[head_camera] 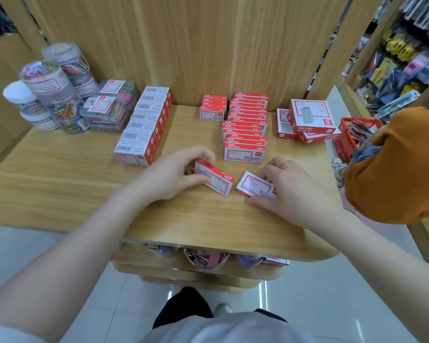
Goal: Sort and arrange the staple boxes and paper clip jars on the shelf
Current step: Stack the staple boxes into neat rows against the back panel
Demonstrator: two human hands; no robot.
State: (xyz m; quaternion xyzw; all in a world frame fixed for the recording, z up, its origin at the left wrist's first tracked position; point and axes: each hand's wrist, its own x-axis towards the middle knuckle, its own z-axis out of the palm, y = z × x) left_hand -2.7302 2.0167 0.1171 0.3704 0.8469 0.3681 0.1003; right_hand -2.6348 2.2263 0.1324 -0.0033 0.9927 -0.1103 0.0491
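Red-white box (214, 179) pinched in your left hand (169, 178); right hand (290, 191) pinches second box (255, 186), both mid-shelf (60, 184), near front edge.

Red basket (349, 134) — beside an orange sleeve (391, 164).

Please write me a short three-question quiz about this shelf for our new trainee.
1. True or false: each hand grips a small staple box.
2. Where do the paper clip jars stand? A) back left B) back right C) front edge
3. Fill in: the red basket stands off the shelf's ____ side.

Key: 1. True: left hand holds one box, right hand the other box. 2. A. 3. Right.
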